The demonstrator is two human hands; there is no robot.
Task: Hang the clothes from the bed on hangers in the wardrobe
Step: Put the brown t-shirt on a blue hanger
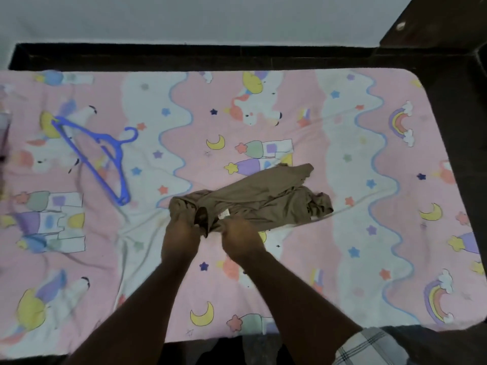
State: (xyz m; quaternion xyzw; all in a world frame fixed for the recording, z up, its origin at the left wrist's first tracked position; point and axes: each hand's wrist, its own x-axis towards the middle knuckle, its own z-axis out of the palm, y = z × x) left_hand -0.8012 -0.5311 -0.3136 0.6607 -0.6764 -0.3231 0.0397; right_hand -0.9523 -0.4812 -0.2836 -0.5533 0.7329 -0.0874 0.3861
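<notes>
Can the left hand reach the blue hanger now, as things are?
Probably yes, but not at once. The left hand grips the brown garment together with the right hand, so it must let go first. The hanger lies on the bed, to the left, with nothing between.

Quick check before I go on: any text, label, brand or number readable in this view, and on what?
Nothing legible.
Small tag on the brown garment, between left hand and right hand: pinkish marks, too blurred to read.
Bedsheet: pictures only, no words.
Blue hanger: no visible marking.
</notes>
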